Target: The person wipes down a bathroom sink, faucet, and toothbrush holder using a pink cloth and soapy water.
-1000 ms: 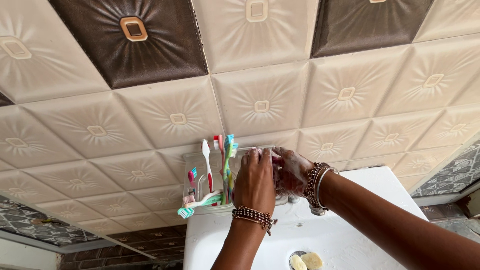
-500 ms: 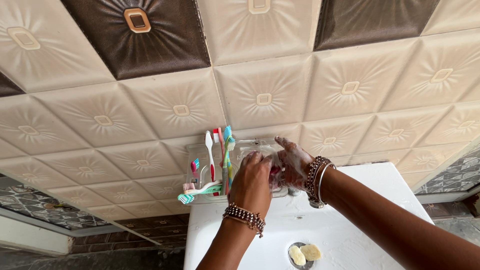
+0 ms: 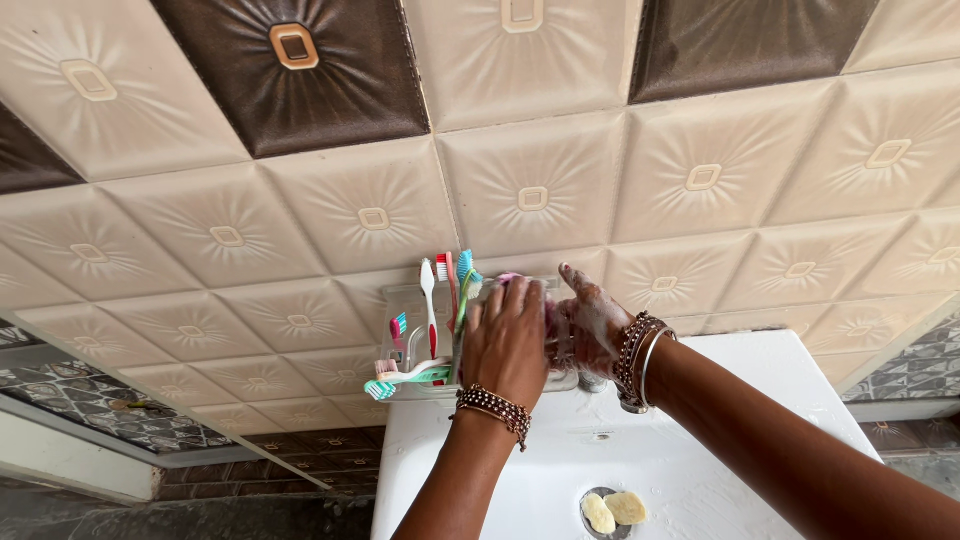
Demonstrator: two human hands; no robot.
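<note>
Head view: both hands meet at a clear wall-mounted toothbrush holder above a white basin.
Left hand: fingers curled over the holder's right end, its grip hidden behind the knuckles.
Right hand: soapy, fingers partly spread, pressed to something pink at 3 o'clock of the left; hold unclear.
Toothbrushes: upright at 9 o'clock of the hands.
Step, as judged: scrubbing the holder; next calls for a steady brace.
Soap pieces: at the drain, 6 o'clock.

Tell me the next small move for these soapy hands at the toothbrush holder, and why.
Probably slide the left hand aside off the clear toothbrush holder. It covers the holder's right half, where the lathered right hand presses against a pink thing I cannot identify, so the spot being worked is hidden.
</note>
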